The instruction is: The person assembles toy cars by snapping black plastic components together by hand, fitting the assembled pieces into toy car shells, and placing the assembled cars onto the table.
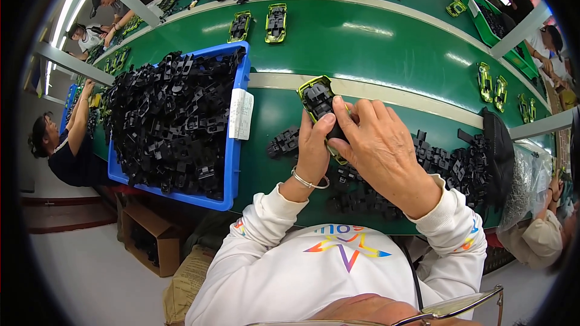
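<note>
Held car [315, 95]: glossy, yellow-green plastic shell around a duller black plastic insert; parts [169, 115]: black moulded plastic, mostly matt, with faint highlights along the edges; bin [232, 166]: smooth blue plastic with a slight sheen; label [241, 115]: flat white paper; surface [368, 36]: smooth green, glossy enough to return streaks of light; bangle [304, 183]: polished silvery metal; sweatshirt [260, 278]: soft matt white cloth; carton [170, 242]: dull brown cardboard; bag [521, 184]: clear, crinkled, shiny plastic film.
</note>
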`<state>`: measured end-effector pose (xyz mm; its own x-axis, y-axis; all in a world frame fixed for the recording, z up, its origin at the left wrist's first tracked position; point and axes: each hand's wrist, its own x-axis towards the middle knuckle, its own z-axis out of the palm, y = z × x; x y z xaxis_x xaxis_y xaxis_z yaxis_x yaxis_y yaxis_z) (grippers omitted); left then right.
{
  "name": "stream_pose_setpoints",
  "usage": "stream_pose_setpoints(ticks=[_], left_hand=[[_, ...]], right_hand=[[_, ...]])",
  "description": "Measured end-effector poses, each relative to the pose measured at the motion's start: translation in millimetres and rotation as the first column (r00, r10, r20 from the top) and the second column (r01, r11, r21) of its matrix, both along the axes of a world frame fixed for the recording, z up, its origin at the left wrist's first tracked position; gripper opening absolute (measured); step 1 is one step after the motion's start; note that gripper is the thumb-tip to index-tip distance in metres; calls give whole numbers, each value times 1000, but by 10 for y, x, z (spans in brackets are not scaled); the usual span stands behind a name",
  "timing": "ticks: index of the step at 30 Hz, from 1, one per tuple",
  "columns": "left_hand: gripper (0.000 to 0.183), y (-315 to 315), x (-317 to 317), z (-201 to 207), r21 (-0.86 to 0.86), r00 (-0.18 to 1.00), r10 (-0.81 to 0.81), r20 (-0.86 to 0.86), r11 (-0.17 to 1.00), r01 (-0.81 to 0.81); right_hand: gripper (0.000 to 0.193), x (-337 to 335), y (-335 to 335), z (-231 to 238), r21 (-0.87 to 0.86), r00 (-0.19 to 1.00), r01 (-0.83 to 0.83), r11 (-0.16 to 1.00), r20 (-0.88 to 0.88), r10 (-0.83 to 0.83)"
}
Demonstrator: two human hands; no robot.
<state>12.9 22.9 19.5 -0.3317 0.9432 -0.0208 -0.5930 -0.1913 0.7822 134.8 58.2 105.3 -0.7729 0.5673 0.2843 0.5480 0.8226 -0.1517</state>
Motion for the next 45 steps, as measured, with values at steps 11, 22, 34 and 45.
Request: stream_pose_setpoints(ticks=[11, 22, 34, 45], left_hand=[[34, 21, 82, -165, -2, 1000, -2, -13, 1000, 2], [50, 25, 161, -74, 40, 968, -249, -22, 967, 250], [55, -55, 198, -179, -18, 941, -285, -180, 958, 287], [54, -60, 126, 101, -66, 873, -279, -400, 959, 277]], right_hand=[[51, 88, -28, -49, 103, 998, 58, 993, 10, -59], [59, 143, 629, -125, -928, 843, -144, 343, -297, -449], [26, 40, 632, -222, -976, 859, -108, 189, -187, -476], [37, 171, 508, -154, -965, 767, -225, 133, -260, -587]])
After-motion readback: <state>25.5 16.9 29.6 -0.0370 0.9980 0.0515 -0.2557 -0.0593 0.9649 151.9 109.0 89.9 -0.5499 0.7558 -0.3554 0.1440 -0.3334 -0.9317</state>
